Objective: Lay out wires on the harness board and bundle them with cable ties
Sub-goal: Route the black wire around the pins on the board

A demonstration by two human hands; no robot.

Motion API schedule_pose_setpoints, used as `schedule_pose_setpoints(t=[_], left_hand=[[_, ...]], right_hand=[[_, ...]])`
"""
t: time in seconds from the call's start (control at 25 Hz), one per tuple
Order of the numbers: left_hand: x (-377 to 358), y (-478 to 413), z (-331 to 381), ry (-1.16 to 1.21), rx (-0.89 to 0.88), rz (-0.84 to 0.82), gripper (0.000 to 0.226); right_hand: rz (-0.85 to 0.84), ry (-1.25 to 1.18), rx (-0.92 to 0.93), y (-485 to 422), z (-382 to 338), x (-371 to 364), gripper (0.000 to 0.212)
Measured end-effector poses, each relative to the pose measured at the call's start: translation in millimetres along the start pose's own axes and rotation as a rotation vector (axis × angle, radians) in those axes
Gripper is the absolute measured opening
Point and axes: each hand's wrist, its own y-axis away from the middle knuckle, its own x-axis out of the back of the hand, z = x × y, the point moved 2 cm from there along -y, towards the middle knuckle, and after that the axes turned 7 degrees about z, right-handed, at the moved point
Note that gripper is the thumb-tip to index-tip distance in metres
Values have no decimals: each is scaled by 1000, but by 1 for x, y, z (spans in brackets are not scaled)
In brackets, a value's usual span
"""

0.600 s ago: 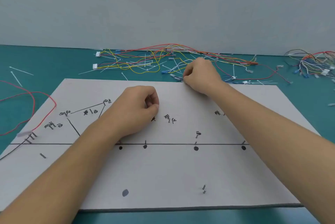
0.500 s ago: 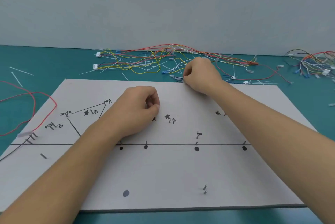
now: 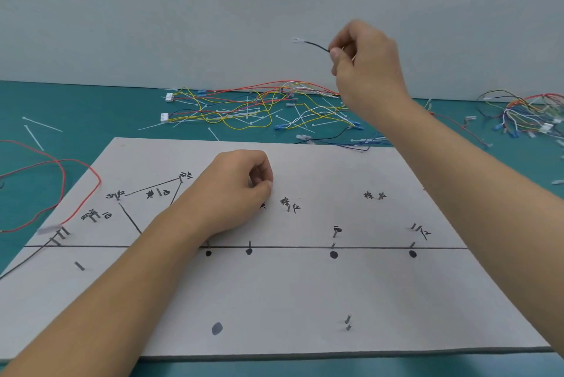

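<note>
Teal table (image 3: 45, 108), pale grey wall (image 3: 183, 10) behind. White harness board (image 3: 305, 300) lay flat; loose wires (image 3: 259, 108) heaped beyond it. Black wire (image 3: 317, 46): aloft before the wall, long axis near-horizontal, white connector (image 3: 296, 39) pointing left, pinched by right hand (image 3: 366, 62). Left hand (image 3: 238, 190) rested curled on board; grasp indeterminate.

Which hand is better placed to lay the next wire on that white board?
Probably the right. The right hand pinches a black wire held up in the air, ready to lower onto the board. The left hand rests curled on the board, with no wire visible in it.
</note>
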Motion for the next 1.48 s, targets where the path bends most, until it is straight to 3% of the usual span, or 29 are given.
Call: schedule_pose_setpoints(t=[0.12, 0.28, 0.4, 0.52, 0.64, 0.84, 1.08, 1.28, 1.48], left_hand=[[1, 0, 2, 0, 7, -4, 12], [4, 2, 6, -28, -12, -32, 10], [9, 3, 9, -172, -15, -41, 7], [22, 8, 2, -395, 65, -79, 22], [37, 14, -5, -335, 183, -172, 30], [44, 14, -3, -282, 249, -200, 18], [52, 14, -8, -252, 327, -188, 34], [70, 15, -25, -312, 434, -250, 22], [73, 16, -25, -352, 429, -283, 10]], right_hand=[[59, -230, -82, 22, -25, 15, 12], [-217, -439, -405, 88, -33, 16, 15], [-422, -281, -385, 128, -31, 14, 15], [-503, -62, -296, 149, -28, 11, 16], [-573, 57, -244, 160, -28, 8, 18], [-601, 90, -206, 161, -24, 15, 14], [-723, 88, -168, 159, -25, 24, 15], [-774, 229, -170, 159, -21, 30, 7], [-840, 310, -200, 157, -21, 37, 15]])
